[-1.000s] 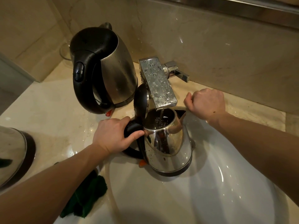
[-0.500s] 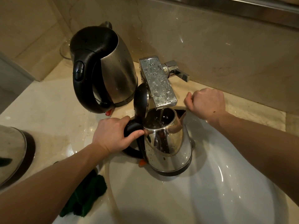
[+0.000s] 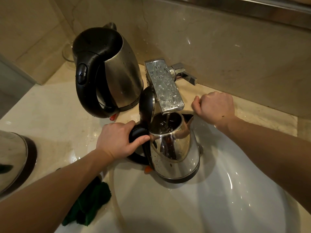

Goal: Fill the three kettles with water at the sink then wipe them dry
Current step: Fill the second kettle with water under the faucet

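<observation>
Largest, at lower right: white sink basin (image 3: 227, 207), rim meeting the pale marble surface (image 3: 50, 111) on the left. At the back left of that surface, upright and beaded with drops: brushed steel kettle (image 3: 121, 78), lid down, black handle toward the camera, just beside the faucet. Cut off by the left edge, well apart from the sink: a third kettle (image 3: 11, 158). Inside the basin near its back rim, directly under the faucet spout (image 3: 164, 86): polished kettle (image 3: 175, 153), upright, lid (image 3: 146, 103) swung open to the left, thin stream of water running into its mouth, pouring lip to the right, handle to the left. Left hand (image 3: 117, 140) wrapped round the top of that black handle, thumb laid along it near the body. Right hand (image 3: 215, 108) curled into a fist with nothing visible in it, resting on the rim just right of the pouring lip, nearer than the left to the faucet lever (image 3: 185, 75) behind it. Judged as filling in progress, water level hard to read. Next, probably a short reach back and leftward to the lever, then a lift clear of the spout: little headroom overhead, tight gap beside the brushed steel kettle, open room in the basin toward the camera. Smallest, by the basin's near-left rim under the left forearm: dark green cloth (image 3: 90, 204), likely for the wiping.
</observation>
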A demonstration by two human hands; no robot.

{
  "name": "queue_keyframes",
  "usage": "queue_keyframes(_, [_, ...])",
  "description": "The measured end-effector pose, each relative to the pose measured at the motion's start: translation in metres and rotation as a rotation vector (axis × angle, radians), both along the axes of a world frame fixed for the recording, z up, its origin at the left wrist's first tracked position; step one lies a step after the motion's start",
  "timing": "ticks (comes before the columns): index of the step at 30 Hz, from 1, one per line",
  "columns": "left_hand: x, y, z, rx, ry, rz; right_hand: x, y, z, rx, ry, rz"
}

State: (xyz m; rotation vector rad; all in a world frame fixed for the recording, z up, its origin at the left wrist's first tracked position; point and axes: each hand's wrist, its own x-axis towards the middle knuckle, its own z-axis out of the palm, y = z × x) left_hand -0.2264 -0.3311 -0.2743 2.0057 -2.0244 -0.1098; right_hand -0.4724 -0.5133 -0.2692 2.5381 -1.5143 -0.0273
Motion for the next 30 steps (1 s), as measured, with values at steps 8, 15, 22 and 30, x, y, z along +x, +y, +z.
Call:
queue_keyframes(8, [0.0001,0.0,0.0002,0.007,0.002,0.001,0.0,0.0003,0.0001,0.003,-0.004,-0.002])
queue_keyframes(15, [0.0,0.0003,0.0003,0.003,0.009,0.0,-0.0001,0.0002,0.0002,0.009,-0.011,0.001])
queue_keyframes(22, [-0.0002,0.0003,0.0016,-0.003,0.0,-0.003,-0.0005,0.0004,0.0002,0.023,-0.028,0.002])
queue_keyframes(30, [0.0015,0.0007,-0.001,-0.004,-0.007,-0.003,0.0001,0.0012,0.0014,0.025,-0.023,-0.002])
